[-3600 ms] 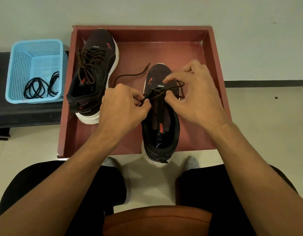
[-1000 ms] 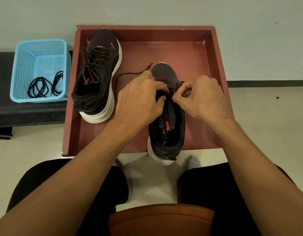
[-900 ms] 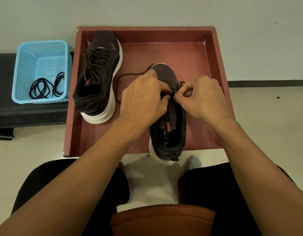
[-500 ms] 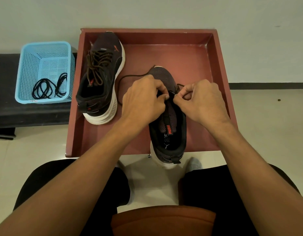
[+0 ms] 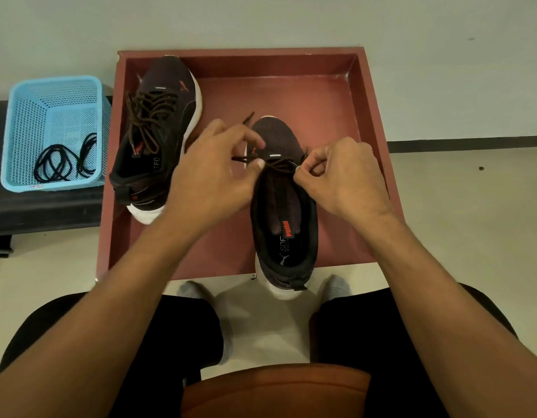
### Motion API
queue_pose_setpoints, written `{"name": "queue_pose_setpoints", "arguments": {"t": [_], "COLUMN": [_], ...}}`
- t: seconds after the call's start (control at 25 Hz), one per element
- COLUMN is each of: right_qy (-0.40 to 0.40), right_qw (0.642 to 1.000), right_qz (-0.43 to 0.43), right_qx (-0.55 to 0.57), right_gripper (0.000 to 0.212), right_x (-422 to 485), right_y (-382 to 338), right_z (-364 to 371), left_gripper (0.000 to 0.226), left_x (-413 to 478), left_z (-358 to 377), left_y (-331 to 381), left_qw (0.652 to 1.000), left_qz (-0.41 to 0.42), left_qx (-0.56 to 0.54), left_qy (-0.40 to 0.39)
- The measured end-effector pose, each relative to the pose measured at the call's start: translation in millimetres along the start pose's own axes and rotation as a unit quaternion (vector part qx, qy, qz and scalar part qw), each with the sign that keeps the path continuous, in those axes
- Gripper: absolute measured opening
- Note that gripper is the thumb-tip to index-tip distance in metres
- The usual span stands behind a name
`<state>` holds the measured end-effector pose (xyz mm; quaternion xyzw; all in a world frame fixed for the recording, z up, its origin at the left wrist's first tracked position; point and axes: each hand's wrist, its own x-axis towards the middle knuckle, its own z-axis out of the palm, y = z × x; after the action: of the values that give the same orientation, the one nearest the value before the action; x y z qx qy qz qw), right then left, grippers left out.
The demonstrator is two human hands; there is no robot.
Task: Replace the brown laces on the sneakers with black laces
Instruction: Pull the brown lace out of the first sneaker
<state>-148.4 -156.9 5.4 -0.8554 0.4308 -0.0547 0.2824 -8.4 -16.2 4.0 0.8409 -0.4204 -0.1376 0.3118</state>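
Basket (image 5: 54, 95) w/ black laces (image 5: 63, 161), tray (image 5: 291, 64) w/ sneakers (image 5: 158, 131)

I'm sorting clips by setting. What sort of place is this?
Likely a plain indoor room, staged for the task: bare pale wall, pale floor, and a red tray beside a blue basket on a dark bench.

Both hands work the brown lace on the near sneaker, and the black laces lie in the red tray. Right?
No. The head view shows the black laces in the blue basket, left of the red tray. Both hands, left and right, do work the brown lace on the near sneaker.
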Motion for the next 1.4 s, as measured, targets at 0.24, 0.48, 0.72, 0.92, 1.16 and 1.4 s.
{"name": "queue_pose_setpoints", "arguments": {"t": [0.24, 0.48, 0.72, 0.92, 1.16, 1.4], "right_qy": [-0.011, -0.006, -0.003, 0.004, 0.001, -0.011], "right_qw": [1.000, 1.000, 1.000, 1.000, 1.000, 1.000], "right_qz": [-0.005, 0.003, -0.001, -0.003, -0.009, -0.013], "right_qx": [-0.001, 0.003, -0.008, -0.004, -0.007, -0.009], "right_gripper": [0.014, 0.015, 0.014, 0.011, 0.012, 0.009], "right_x": [-1.1, -0.4, -1.8, -0.8, -2.1, -1.9], "right_y": [-3.4, -4.1, -5.7, -0.5, -3.0, -4.6], "right_z": [-1.9, -1.8, -0.1, -1.4, -1.4, -2.9], "left_gripper": [0.022, 0.020, 0.009, 0.006, 0.017, 0.026], "left_x": [-3.2, 4.1, 4.4, -1.4, -3.2, 4.1], "left_z": [31.9, 40.1, 15.8, -18.7, -13.9, 30.0], "left_y": [24.6, 26.4, 15.2, -10.2, -8.4, 25.1], "left_qw": [0.970, 0.977, 0.987, 0.986, 0.989, 0.967], "left_qz": [0.085, 0.054, 0.039, 0.003, 0.032, 0.091], "left_qx": [0.223, 0.197, 0.156, 0.170, 0.145, 0.234], "left_qy": [0.049, 0.053, 0.000, -0.004, 0.014, 0.031]}}
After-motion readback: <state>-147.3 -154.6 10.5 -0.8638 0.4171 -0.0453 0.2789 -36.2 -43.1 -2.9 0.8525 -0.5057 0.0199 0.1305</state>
